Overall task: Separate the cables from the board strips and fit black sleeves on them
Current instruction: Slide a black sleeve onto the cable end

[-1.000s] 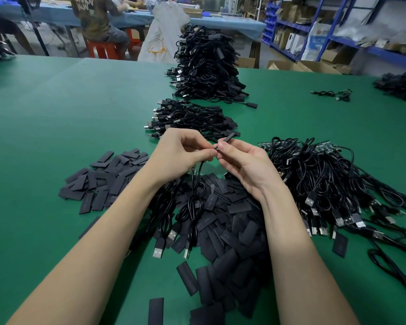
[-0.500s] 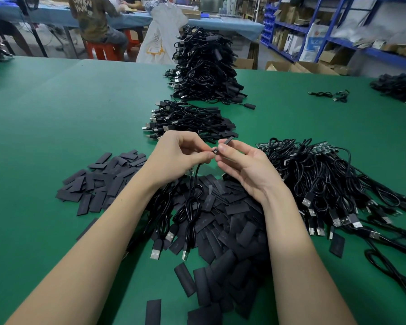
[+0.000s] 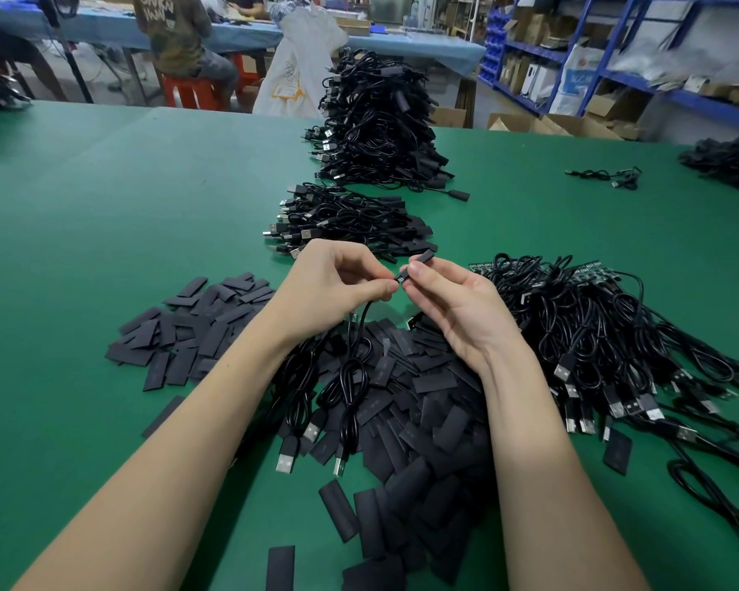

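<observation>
Sleeve (image 3: 419, 258) now slid further off cable (image 3: 350, 368) tip; left hand (image 3: 333, 283) pinches cable, right hand (image 3: 453, 300) pinches sleeve

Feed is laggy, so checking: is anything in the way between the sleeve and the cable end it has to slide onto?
Nothing visible. The right hand pinches the black sleeve, the left hand pinches the cable end, almost touching.

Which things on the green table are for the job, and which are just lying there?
For the job:
- cable in left hand
- sleeve in right hand
- loose sleeves
- cables on board strips

Just lying there:
- white bag
- cardboard boxes
</observation>
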`<action>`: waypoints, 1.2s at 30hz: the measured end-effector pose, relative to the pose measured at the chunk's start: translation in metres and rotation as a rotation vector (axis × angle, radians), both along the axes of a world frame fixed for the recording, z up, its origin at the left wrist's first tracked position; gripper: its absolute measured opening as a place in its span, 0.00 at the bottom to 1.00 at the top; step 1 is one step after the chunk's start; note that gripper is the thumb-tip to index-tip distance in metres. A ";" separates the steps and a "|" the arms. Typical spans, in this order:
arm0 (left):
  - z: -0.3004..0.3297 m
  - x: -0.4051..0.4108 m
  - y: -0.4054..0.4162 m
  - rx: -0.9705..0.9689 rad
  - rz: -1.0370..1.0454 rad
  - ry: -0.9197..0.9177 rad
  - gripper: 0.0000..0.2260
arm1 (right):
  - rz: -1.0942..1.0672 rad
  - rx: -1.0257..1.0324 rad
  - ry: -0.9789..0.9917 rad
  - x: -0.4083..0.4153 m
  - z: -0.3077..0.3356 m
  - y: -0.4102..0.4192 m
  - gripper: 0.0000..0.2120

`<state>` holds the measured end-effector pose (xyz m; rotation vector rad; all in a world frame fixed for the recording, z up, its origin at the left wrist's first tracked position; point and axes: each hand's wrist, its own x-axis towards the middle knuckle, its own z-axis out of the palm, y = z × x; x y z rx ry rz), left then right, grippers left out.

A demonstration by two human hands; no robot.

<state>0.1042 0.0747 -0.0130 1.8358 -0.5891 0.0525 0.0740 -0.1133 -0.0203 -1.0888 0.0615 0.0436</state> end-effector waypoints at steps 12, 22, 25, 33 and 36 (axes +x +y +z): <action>0.003 -0.003 0.002 -0.001 -0.011 0.005 0.03 | 0.050 -0.043 -0.042 -0.002 0.000 -0.001 0.05; 0.006 -0.003 0.004 0.027 -0.002 0.034 0.02 | 0.038 -0.029 -0.065 -0.003 0.002 0.000 0.13; 0.007 -0.004 0.004 0.015 -0.012 0.046 0.03 | 0.037 -0.019 -0.067 -0.003 0.001 0.001 0.13; 0.006 -0.004 0.006 -0.012 0.003 0.064 0.03 | 0.061 -0.035 -0.067 -0.003 0.002 0.005 0.13; 0.006 -0.004 0.006 -0.013 -0.003 0.065 0.03 | 0.067 -0.046 -0.074 -0.003 0.002 0.004 0.12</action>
